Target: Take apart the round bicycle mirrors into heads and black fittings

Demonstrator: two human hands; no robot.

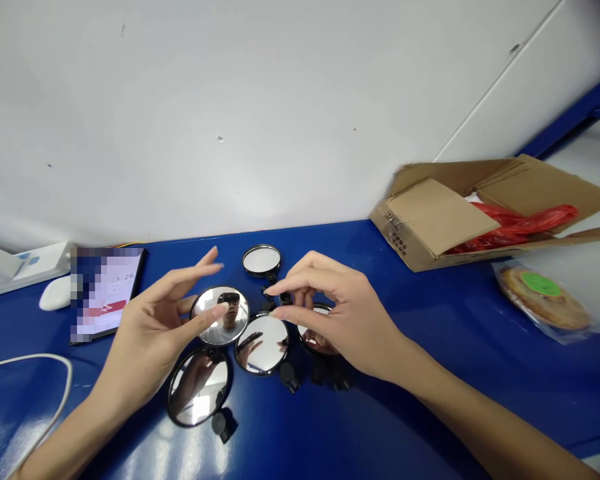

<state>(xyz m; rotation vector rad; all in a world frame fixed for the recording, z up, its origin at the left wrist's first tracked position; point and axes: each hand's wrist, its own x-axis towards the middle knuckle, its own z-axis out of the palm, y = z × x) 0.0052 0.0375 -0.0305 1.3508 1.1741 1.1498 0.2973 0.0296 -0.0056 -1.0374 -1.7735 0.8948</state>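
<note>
My left hand (pixel 153 327) holds a round black-rimmed mirror (pixel 225 333), its thumb on the glass and some fingers behind the rim. A head and a hand show in its reflection. To the right, my right hand (pixel 347 310) has thumb and index fingertip close together around a small black mount piece (pixel 267 306), partly hidden by the fingers. Under and between my hands lie more round mirrors: a lower left mirror (pixel 199 393), a middle mirror (pixel 263 353) and a right mirror (pixel 307 339) partly covered by my right hand. Farther back lies another mirror (pixel 261 260).
Black mounts, one at front left (pixel 224 424), lie by the mirrors on the blue table (pixel 420 413). A phone (pixel 113 293), white mouse (pixel 56 293) and white cable (pixel 67 373) are left. An open cardboard box (pixel 415 233) and wrapped round food (pixel 545 303) are right.
</note>
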